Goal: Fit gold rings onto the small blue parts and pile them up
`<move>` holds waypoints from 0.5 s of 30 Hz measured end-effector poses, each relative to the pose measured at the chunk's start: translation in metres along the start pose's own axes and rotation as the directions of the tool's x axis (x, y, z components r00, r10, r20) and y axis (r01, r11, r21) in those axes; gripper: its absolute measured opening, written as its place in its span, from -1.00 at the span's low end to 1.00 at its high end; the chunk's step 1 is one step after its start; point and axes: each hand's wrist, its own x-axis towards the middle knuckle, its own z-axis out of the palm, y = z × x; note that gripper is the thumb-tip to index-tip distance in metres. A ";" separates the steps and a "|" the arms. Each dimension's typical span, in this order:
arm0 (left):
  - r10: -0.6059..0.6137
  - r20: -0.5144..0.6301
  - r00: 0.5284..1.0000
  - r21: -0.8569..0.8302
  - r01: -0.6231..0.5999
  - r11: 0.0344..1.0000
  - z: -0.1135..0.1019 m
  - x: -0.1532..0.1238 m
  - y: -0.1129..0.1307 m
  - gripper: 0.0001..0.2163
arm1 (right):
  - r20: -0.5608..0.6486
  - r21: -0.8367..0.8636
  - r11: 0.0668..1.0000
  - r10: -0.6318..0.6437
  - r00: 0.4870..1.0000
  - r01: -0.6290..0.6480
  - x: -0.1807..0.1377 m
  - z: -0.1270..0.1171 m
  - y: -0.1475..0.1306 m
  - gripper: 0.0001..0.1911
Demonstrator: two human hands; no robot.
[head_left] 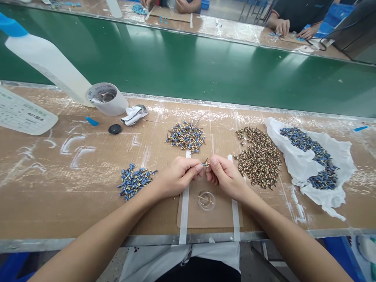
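Note:
My left hand (183, 172) pinches a small blue part (205, 165) between thumb and forefinger. Facing it, my right hand (221, 172) is closed at the part's other end, where a brass-coloured piece shows; its exact kind is too small to make out. Both hands are above a cardboard pad (211, 217) taped down with white strips. Just below them on the pad sits a small clear round dish (206, 201) with a thin stick in it. Beyond the hands lies a pile of blue and brass parts (185, 137) with thin metal tweezers (192, 127) on top.
Blue parts (135, 181) are heaped at left, brass-and-brown pieces (258, 156) at right, beside more blue parts (311, 152) on white cloth (296, 168). A plastic cup (108, 100), bottles (49, 62) and a black cap (114, 129) stand left. Across the green belt (182, 66), other people's hands work.

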 end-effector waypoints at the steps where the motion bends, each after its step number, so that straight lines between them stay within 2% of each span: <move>1: -0.003 0.001 1.000 0.006 0.003 1.000 0.000 0.000 0.000 -0.69 | 0.000 -0.038 0.999 -0.013 1.000 0.013 0.000 0.000 0.000 -0.53; 9: 0.025 0.022 0.999 0.071 -0.027 0.997 0.001 0.001 0.001 -0.70 | 0.015 -0.190 0.979 -0.065 0.998 0.067 0.000 -0.001 -0.003 -0.54; 15: 0.050 -0.070 0.996 0.064 -0.046 0.997 0.012 0.001 0.001 -0.71 | -0.032 -0.182 0.981 -0.081 0.996 0.073 0.001 0.006 0.001 -0.55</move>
